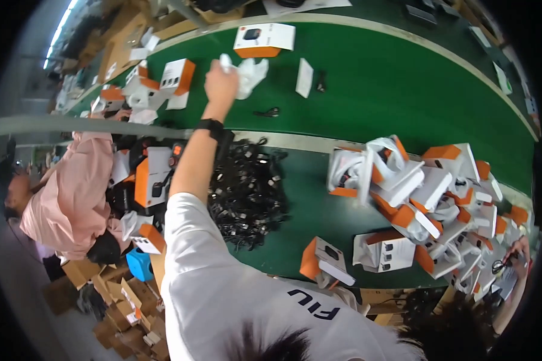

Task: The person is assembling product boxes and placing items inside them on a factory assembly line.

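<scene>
My left hand point(221, 85), a dark watch on its wrist, reaches out over the green belt. Its fingers are closed on a crumpled white plastic bag point(250, 77). Just beyond the bag lies a white-and-orange box point(264, 40). A small black cable point(267, 112) rests nearer on the belt, and a white card point(304, 78) stands farther right beside another dark cable point(321, 82). Under my forearm is a big heap of black cables point(247, 195). My right hand does not show.
Opened white-and-orange boxes point(430, 186) are piled on the right. Another box point(328, 262) sits at the table's near edge. At the right rim, another person's hand point(517, 253) is near a black cable. A person in pink point(72, 192) works on the left, by a metal bar point(60, 126).
</scene>
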Demonstrator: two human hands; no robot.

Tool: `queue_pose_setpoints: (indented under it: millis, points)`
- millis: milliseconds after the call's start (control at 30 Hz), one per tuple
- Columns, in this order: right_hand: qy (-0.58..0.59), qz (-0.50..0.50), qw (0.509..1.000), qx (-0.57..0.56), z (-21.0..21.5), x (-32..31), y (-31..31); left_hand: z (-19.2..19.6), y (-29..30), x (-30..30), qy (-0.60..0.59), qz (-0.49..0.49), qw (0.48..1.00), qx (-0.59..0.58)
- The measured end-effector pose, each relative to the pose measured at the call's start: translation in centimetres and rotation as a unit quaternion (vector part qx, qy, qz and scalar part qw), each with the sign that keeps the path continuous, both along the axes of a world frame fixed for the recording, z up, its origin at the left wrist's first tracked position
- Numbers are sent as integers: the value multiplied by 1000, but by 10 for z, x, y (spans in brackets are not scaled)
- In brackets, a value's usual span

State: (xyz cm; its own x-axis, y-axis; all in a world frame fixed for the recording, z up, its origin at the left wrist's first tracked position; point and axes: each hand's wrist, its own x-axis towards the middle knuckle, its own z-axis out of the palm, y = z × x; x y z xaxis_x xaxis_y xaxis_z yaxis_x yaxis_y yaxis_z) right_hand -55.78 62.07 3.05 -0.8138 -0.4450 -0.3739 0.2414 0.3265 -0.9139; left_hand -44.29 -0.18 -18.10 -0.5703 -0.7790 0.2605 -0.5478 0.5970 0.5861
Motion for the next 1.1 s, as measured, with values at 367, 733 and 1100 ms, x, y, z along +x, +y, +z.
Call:
queue_pose_setpoints:
  millis: [367, 733, 1100]
  points:
    - [5, -80, 997, 7, 5, 35, 43, -64, 89, -98, -321, -173, 931, 23]
    - [-5, -139, 990, -7, 1, 68, 54, -97, 104, -103, -181, -120, 968, 125]
    - [14, -77, 994, -73, 23, 97, 54, 92, 102, 52, 53, -158, 916, 365]
